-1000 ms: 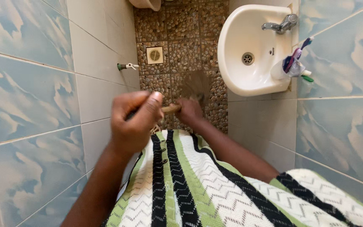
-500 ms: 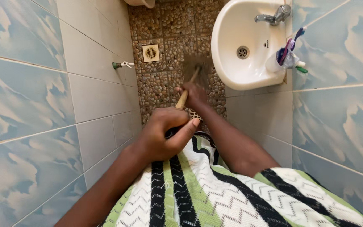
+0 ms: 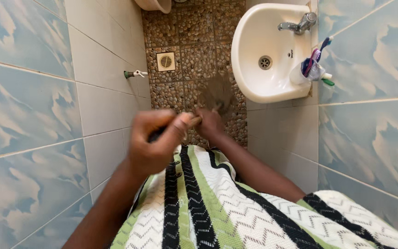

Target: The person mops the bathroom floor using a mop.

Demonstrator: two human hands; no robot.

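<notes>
- Underfoot, the pebble floor (image 3: pixel 194 60) looks possibly wet; slipping is a risk.
- Sink (image 3: pixel 254 50): a high swing could strike it.
- Left hand (image 3: pixel 155 143) and right hand (image 3: pixel 208 122) grip the broom (image 3: pixel 215 94), its blurred bristles on the floor.

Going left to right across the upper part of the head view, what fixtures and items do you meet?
Wall tap → square floor drain → blurred broom head → white sink → sink drain hole → chrome faucet → toothbrushes in a cup.
</notes>
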